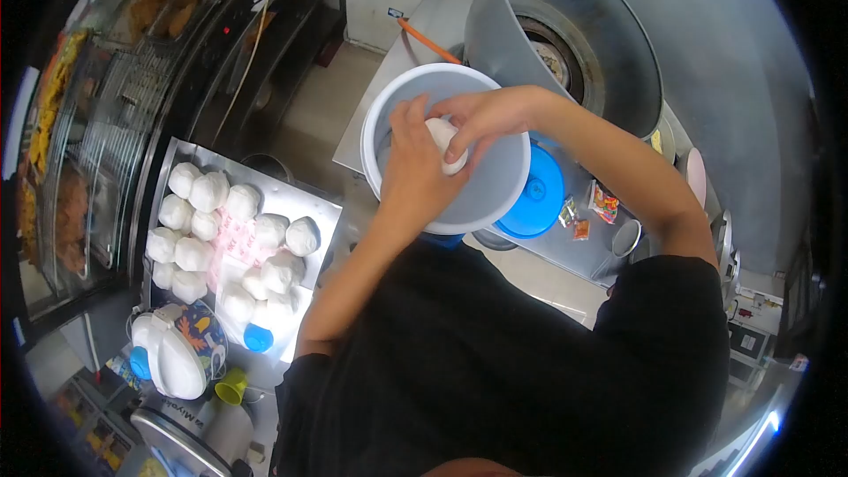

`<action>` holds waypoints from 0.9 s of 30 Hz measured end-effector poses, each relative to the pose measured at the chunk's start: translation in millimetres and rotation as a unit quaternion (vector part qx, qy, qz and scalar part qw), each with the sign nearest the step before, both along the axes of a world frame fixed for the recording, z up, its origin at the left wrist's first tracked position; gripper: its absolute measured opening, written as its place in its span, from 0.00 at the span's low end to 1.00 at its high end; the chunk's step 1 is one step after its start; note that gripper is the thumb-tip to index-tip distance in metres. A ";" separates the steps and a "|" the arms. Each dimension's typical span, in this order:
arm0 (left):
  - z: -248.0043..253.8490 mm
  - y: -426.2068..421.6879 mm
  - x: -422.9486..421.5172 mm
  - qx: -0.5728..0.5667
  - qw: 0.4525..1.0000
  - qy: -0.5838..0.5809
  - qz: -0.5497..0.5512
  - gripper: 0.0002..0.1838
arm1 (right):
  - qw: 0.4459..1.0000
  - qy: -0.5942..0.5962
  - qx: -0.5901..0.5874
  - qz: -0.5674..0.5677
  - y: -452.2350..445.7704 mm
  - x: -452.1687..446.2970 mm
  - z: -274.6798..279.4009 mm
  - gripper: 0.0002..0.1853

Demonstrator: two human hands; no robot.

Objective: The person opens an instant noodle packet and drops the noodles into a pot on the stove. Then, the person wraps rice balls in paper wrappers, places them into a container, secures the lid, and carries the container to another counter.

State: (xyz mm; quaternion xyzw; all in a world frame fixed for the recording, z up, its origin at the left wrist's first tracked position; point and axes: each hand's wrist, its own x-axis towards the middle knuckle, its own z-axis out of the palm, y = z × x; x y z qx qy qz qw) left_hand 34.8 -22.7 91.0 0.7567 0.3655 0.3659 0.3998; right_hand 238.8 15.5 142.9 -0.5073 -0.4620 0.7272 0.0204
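Note:
Over a white bucket (pixel 382 106), both my hands hold a white round bundle (pixel 449 145), about palm-sized. My left hand (pixel 412 168) cups its left side with fingers curled. My right hand (pixel 488 120) grips it from the right, with the thumb across its front. Whether it is dough or something wrapped, I cannot tell. Several similar white bundles (pixel 208 191) sit on a metal tray (pixel 316 205) to my left, around a pink-and-white plastic sheet (pixel 237 243). The bucket's bottom is partly hidden by my hands.
Right of the bucket are a blue lid (pixel 541 187), small packets (pixel 604 202) and a metal cup (pixel 626 238). A large metal drum (pixel 649 53) stands behind. On the left are a glass food display case (pixel 132 97), a patterned appliance (pixel 172 358) and a green cup (pixel 231 386).

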 end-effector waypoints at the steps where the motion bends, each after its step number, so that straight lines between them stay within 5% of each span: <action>1: 2.4 0.2 -3.0 -0.022 1.000 -0.009 -0.014 0.59 | 1.000 0.007 -0.027 0.006 4.8 4.9 -9.0 0.41; 5: 28.4 1.5 -37.2 0.062 0.997 0.034 0.039 0.48 | 0.994 -0.050 -0.073 0.059 15.9 13.6 -56.4 0.44; 8: 26.1 7.7 -60.6 0.121 0.987 0.088 0.048 0.35 | 0.891 -0.271 -0.002 0.364 33.5 3.0 -120.5 0.43; 12: -10.5 12.7 -58.4 0.130 0.985 0.105 0.034 0.27 | 0.814 -0.336 0.052 0.471 18.2 7.6 -231.7 0.48; 15: -10.1 9.6 -56.7 0.091 0.990 0.097 0.047 0.27 | 0.794 -0.409 0.046 0.447 2.6 -10.6 -245.0 0.48; 20: -12.6 7.3 -58.6 0.071 0.994 0.064 0.052 0.28 | 0.817 -0.466 0.099 0.326 -12.2 -34.3 -160.5 0.35; 27: -25.1 7.3 -53.0 0.081 0.994 0.008 0.078 0.22 | 0.807 -0.447 0.141 0.359 -29.4 -14.6 -200.5 0.47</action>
